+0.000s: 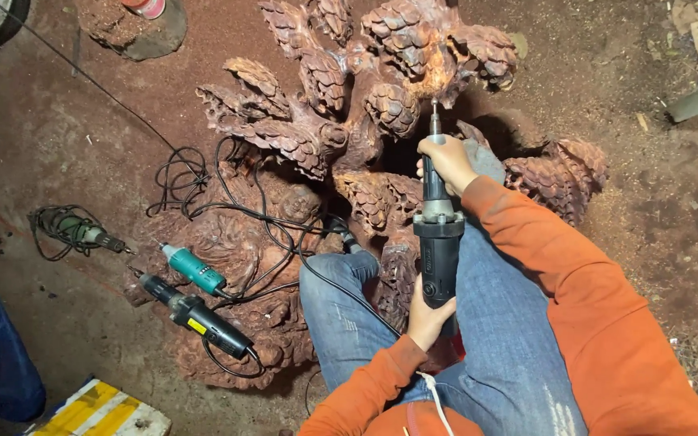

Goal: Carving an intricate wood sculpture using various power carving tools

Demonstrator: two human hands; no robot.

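A large reddish-brown wood carving point(325, 89) with pinecone-like clusters lies on the dusty ground. A black and grey die grinder point(438, 234) points up at it, its thin bit touching a lit cone near the top. My right hand point(446, 161) grips the grinder's neck near the bit. My left hand point(428, 316) holds the black rear body of the tool. Orange sleeves and blue jeans fill the lower part of the view.
Three more power tools lie at the left: a dark green one point(78, 230), a teal one point(194, 269) and a black one point(199, 319), with black cables point(203, 186) tangled around. A yellow and white box point(103, 412) sits bottom left. Red sawdust covers the ground.
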